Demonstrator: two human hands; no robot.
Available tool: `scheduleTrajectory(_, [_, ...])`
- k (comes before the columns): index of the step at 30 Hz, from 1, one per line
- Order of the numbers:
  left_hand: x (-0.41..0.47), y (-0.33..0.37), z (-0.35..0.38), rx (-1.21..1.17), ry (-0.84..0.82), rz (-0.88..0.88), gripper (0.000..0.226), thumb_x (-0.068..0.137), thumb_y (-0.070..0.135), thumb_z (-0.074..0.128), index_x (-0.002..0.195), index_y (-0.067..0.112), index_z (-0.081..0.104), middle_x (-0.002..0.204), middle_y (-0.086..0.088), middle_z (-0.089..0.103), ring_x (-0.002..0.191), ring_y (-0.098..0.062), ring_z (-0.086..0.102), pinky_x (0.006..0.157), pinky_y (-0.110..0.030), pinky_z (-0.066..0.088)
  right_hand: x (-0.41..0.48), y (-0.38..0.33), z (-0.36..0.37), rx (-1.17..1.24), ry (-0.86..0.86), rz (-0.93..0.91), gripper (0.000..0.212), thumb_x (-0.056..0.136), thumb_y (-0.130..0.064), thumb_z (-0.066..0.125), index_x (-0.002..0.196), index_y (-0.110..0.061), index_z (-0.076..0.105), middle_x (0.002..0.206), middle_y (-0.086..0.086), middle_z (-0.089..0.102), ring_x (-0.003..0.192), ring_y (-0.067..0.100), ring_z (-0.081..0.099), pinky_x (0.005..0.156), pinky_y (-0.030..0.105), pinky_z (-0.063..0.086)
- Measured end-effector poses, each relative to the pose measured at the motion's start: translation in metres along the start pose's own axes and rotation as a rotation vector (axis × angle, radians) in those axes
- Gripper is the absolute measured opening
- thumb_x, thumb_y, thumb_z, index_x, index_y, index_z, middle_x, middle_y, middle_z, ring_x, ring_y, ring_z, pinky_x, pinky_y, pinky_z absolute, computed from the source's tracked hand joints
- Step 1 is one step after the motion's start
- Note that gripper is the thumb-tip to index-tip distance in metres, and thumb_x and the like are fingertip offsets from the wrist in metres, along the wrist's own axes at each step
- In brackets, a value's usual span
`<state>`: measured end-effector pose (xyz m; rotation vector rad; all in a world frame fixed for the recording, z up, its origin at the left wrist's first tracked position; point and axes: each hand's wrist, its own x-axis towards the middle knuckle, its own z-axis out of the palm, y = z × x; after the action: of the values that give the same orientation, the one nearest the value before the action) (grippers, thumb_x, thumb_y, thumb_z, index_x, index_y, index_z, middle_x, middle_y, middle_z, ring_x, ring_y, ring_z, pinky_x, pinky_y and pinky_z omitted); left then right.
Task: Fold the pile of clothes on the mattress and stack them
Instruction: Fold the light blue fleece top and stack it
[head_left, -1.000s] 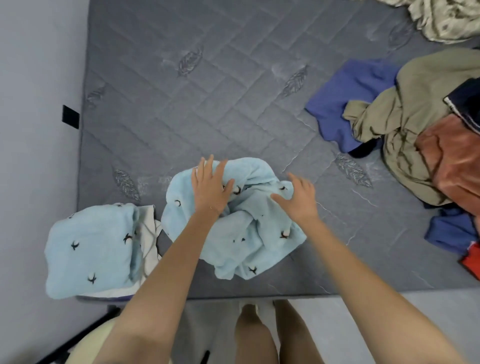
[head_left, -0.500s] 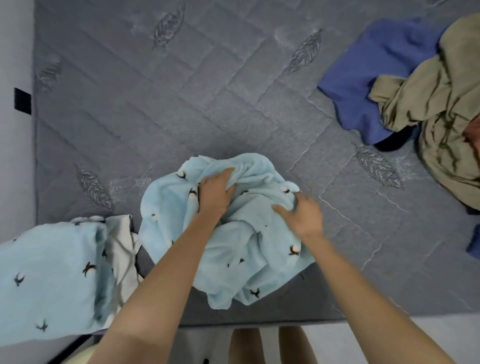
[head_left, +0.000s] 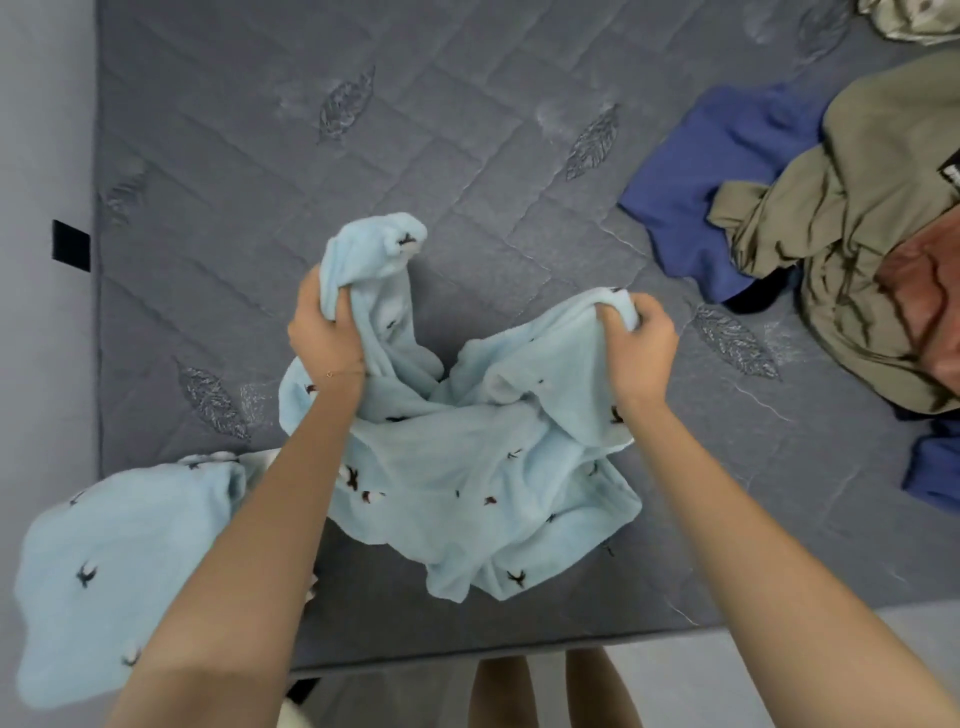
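A light blue fleece garment (head_left: 467, 467) with small dark bird prints lies crumpled near the front edge of the grey quilted mattress (head_left: 363, 156). My left hand (head_left: 324, 332) grips one bunched part of it and holds that part lifted. My right hand (head_left: 639, 348) grips another bunched edge, about a forearm's length to the right. A folded light blue garment (head_left: 114, 566) of the same print sits at the mattress's front left corner. The unfolded pile (head_left: 857, 234) with olive, blue and rust-coloured clothes lies at the right.
A grey wall (head_left: 41, 364) runs along the left side of the mattress, with a small black tag (head_left: 70, 245) on the mattress edge. A pale patterned cloth (head_left: 909, 21) lies at the top right. My legs (head_left: 550, 691) stand at the front edge.
Both hands went from pressing on the crumpled blue garment to gripping it, then pulled apart and lifted two parts of it. The garment has spread wider.
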<state>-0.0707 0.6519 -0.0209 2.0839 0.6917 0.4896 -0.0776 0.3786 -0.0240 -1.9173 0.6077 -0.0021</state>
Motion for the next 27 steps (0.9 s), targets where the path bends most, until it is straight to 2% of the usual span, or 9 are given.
scheduleTrajectory(3, [0.009, -0.002, -0.009, 0.021, 0.020, 0.001, 0.030, 0.097, 0.018, 0.048, 0.125, 0.011, 0.058, 0.106, 0.010, 0.059, 0.092, 0.002, 0.052, 0.076, 0.002, 0.034, -0.001, -0.012, -0.003, -0.011, 0.010, -0.058, 0.024, 0.090, -0.018, 0.058, 0.069, -0.025, 0.049, 0.061, -0.013, 0.047, 0.056, -0.008, 0.045, 0.056, 0.010, 0.034])
scheduleTrajectory(5, [0.009, -0.010, -0.007, 0.097, -0.090, 0.022, 0.041, 0.097, 0.016, 0.046, 0.138, 0.012, 0.045, 0.130, 0.002, 0.053, 0.116, -0.011, 0.051, 0.093, -0.002, 0.031, -0.005, -0.010, 0.001, -0.042, -0.040, -0.061, 0.020, 0.089, -0.017, 0.059, 0.071, -0.020, 0.051, 0.062, -0.012, 0.046, 0.058, -0.001, 0.044, 0.056, 0.010, 0.033])
scheduleTrajectory(8, [-0.003, -0.024, 0.003, 0.447, -0.249, 0.108, 0.066, 0.094, 0.024, 0.056, 0.150, 0.013, 0.022, 0.153, -0.019, 0.024, 0.141, -0.032, 0.023, 0.113, -0.037, 0.019, -0.016, 0.002, 0.012, -0.048, -0.115, 0.016, 0.029, 0.089, -0.017, 0.060, 0.065, -0.018, 0.043, 0.059, -0.009, 0.038, 0.055, 0.006, 0.034, 0.053, 0.018, 0.030])
scheduleTrajectory(10, [-0.020, -0.022, 0.011, 0.442, -0.343, 0.203, 0.071, 0.091, 0.036, 0.059, 0.149, 0.013, 0.025, 0.152, -0.018, 0.028, 0.139, -0.033, 0.028, 0.113, -0.047, 0.023, -0.023, 0.008, 0.016, -0.042, -0.128, 0.073, 0.039, 0.090, -0.021, 0.061, 0.060, -0.020, 0.035, 0.057, -0.008, 0.033, 0.054, 0.007, 0.030, 0.053, 0.021, 0.027])
scheduleTrajectory(13, [-0.054, -0.008, 0.027, 0.054, -0.805, 0.084, 0.086, 0.083, 0.044, 0.064, 0.151, 0.019, 0.018, 0.153, -0.002, 0.029, 0.138, -0.015, 0.032, 0.112, -0.032, 0.028, -0.033, 0.012, 0.018, -0.038, -0.279, 0.047, 0.032, 0.094, -0.022, 0.058, 0.065, -0.015, 0.045, 0.060, 0.000, 0.039, 0.056, 0.006, 0.032, 0.056, 0.025, 0.030])
scheduleTrajectory(16, [-0.082, -0.006, 0.045, 0.188, -1.153, 0.168, 0.098, 0.076, 0.047, 0.073, 0.150, 0.037, 0.009, 0.144, 0.000, 0.043, 0.124, -0.013, 0.045, 0.102, -0.029, 0.039, -0.048, 0.012, 0.019, 0.017, -0.619, -0.005, 0.025, 0.099, -0.017, 0.051, 0.081, -0.006, 0.064, 0.071, 0.015, 0.056, 0.066, 0.008, 0.044, 0.063, 0.027, 0.037])
scheduleTrajectory(18, [-0.083, -0.010, 0.051, 0.310, -1.133, 0.241, 0.074, 0.081, 0.041, 0.071, 0.144, 0.035, 0.032, 0.129, -0.001, 0.058, 0.113, -0.020, 0.056, 0.095, -0.033, 0.045, -0.053, 0.017, 0.018, 0.044, -0.624, 0.006, 0.026, 0.098, -0.018, 0.052, 0.075, -0.017, 0.064, 0.069, -0.001, 0.058, 0.062, 0.004, 0.048, 0.064, 0.023, 0.041])
scheduleTrajectory(21, [-0.068, -0.014, 0.044, 0.279, -0.983, 0.195, 0.031, 0.090, 0.019, 0.062, 0.120, 0.016, 0.060, 0.108, -0.007, 0.067, 0.102, -0.026, 0.060, 0.082, -0.031, 0.044, -0.049, 0.037, 0.015, -0.064, -0.317, -0.003, 0.012, 0.093, -0.018, 0.059, 0.099, -0.014, 0.069, 0.097, -0.004, 0.068, 0.087, -0.002, 0.060, 0.084, 0.022, 0.048])
scheduleTrajectory(27, [-0.021, -0.028, -0.001, 0.431, -0.416, 0.061, 0.014, 0.091, 0.003, 0.044, 0.090, 0.007, 0.057, 0.085, -0.013, 0.059, 0.077, -0.022, 0.049, 0.065, -0.027, 0.031, -0.038, 0.106, -0.001, -0.595, -0.403, 0.173, 0.083, 0.082, -0.045, 0.069, 0.148, -0.018, 0.026, 0.152, 0.007, 0.030, 0.140, 0.030, 0.026, 0.112, 0.045, 0.027])
